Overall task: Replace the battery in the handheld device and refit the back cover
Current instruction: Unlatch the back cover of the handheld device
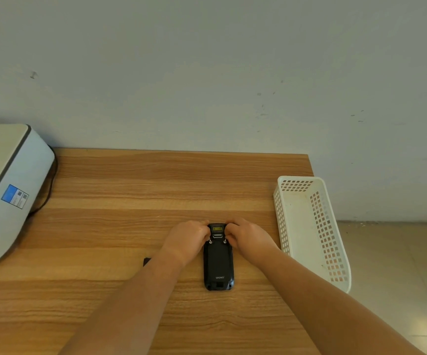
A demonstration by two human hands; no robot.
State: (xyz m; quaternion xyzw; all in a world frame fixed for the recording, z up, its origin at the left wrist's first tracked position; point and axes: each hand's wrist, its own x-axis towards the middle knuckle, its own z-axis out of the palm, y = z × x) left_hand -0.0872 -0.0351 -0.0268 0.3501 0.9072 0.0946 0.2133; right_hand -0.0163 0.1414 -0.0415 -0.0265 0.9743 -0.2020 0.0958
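Note:
A black handheld device (218, 262) lies face down on the wooden table (130, 190), its back cover on and the word "urovo" near its near end. My left hand (188, 238) grips the device's far end from the left, fingers curled around its edge. From the right, my right hand (245, 237) grips that same far end. The thumbs sit close to two small screws beside a latch. A small dark object (146, 261) peeks out from behind my left forearm; most of it is hidden.
A white perforated plastic basket (284, 226) stands at the table's right edge. A white and grey machine (7, 190) with a blue label and a black cable occupies the left side. A pale wall runs behind the table; tiled floor shows at the right.

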